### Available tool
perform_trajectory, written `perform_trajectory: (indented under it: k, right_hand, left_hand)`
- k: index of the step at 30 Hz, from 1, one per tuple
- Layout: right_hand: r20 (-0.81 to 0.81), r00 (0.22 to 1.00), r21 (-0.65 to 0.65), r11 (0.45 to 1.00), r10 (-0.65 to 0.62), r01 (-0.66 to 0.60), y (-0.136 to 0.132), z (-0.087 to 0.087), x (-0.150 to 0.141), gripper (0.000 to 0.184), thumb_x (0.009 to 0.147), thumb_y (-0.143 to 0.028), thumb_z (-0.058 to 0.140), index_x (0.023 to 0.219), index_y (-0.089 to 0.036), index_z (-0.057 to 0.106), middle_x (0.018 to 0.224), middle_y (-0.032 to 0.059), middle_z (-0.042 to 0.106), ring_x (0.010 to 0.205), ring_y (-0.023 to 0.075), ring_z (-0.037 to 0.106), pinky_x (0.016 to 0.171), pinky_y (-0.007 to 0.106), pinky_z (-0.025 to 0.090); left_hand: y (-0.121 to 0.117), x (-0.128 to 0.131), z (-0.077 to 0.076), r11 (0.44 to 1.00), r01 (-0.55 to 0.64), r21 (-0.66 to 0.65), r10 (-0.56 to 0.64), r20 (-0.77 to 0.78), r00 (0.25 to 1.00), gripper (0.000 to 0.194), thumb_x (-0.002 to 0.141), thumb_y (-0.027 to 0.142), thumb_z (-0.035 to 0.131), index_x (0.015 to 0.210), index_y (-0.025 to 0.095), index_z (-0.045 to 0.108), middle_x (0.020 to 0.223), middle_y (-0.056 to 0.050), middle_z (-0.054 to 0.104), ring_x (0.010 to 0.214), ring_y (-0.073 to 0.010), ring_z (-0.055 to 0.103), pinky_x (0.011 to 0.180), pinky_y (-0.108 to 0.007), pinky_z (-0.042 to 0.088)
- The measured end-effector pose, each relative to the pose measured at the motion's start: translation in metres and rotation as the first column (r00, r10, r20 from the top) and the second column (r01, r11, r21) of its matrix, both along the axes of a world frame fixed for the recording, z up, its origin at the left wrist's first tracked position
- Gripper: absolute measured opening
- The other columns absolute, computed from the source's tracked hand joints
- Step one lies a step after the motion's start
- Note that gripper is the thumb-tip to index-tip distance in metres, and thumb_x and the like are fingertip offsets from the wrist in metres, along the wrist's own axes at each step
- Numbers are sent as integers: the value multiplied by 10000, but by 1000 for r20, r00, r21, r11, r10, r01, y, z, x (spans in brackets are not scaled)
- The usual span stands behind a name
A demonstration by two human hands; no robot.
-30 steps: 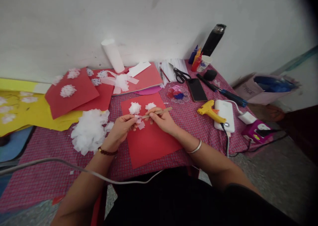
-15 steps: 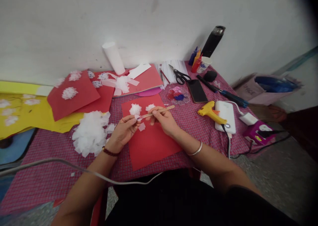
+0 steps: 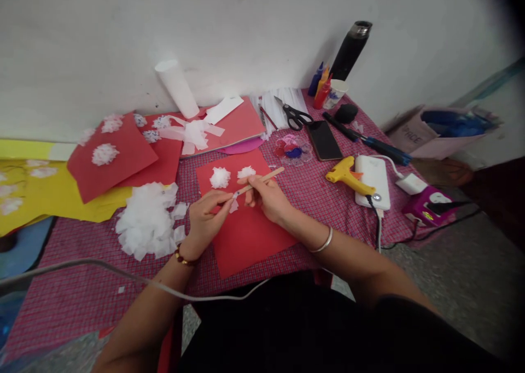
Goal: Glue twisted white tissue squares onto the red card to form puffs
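Observation:
My right hand is closed around a flat wooden stick, whose upper end points up to the right. At the stick's lower tip, my left hand pinches a small piece of white tissue paper, mostly hidden by the fingers. Both hands are above a red paper sheet. Two fluffy white paper flowers, a left one and a right one, sit near its top edge. A pale pink paper scrap lies just under the fingertips.
Left of the sheet is a heap of white tissue squares. Behind it lie red papers with paper flowers. To the right are scissors, a phone, a yellow glue gun and a white power bank. A cable crosses in front.
My left hand has turned, its back now more toward me, and the tissue piece is pressed smaller at the stick's tip. My right hand keeps the stick. The view has shifted slightly.

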State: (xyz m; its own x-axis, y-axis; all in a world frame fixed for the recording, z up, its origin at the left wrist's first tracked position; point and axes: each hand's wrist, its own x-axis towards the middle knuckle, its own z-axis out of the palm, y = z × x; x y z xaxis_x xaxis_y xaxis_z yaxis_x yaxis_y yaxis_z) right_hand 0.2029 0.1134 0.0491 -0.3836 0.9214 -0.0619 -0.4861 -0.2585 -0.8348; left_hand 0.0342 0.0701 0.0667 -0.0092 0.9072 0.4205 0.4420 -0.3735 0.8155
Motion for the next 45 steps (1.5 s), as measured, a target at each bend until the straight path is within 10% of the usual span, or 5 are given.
perform_trajectory:
  k: [9,17,25,32,45]
  right_hand:
    - [1,999,107,993,-49,49,14,11,14,170,790,-331,713,858,-175,713,705,-15,691,496,52,542,506,170,465]
    - [-170,970,-311,944,-171,112,44,3,35,194,933,-252,522,782,-174,615,538,-55,593,397,64,474,475,194,498]
    - [119,956,-88,957,-267,278,63,-11,44,191,901,-242,545,740,-154,595,483,-41,582,380,66,488,414,159,420]
    - [233,934,120,961,-272,250,62,-14,41,168,892,-265,556,760,-166,586,540,-35,610,413,70,510,428,176,396]
    - [400,879,426,902,-259,71,55,-23,34,187,913,-284,503,783,-179,586,689,-10,607,542,89,527,551,216,431]
  left_hand:
    - [22,4,11,897,137,-421,75,448,891,133,725,293,713,718,167,669,621,-5,657,532,-117,589,539,-251,500]
    - [70,14,23,964,262,-52,-266,-248,931,212,845,310,628,1004,185,692,977,-67,685,837,-170,641,721,-289,518]
    - [85,12,-17,946,297,-131,-317,-568,759,374,824,249,606,1189,170,608,1158,-107,564,1061,-244,569,932,-391,468]
    - [114,23,-23,919,210,-333,-314,-301,900,95,731,159,563,695,186,647,739,-31,622,714,-174,566,699,-298,437]
    - [121,21,-18,839,232,-493,-307,-77,949,156,708,321,644,700,165,648,635,-29,649,509,-116,504,505,-243,384]
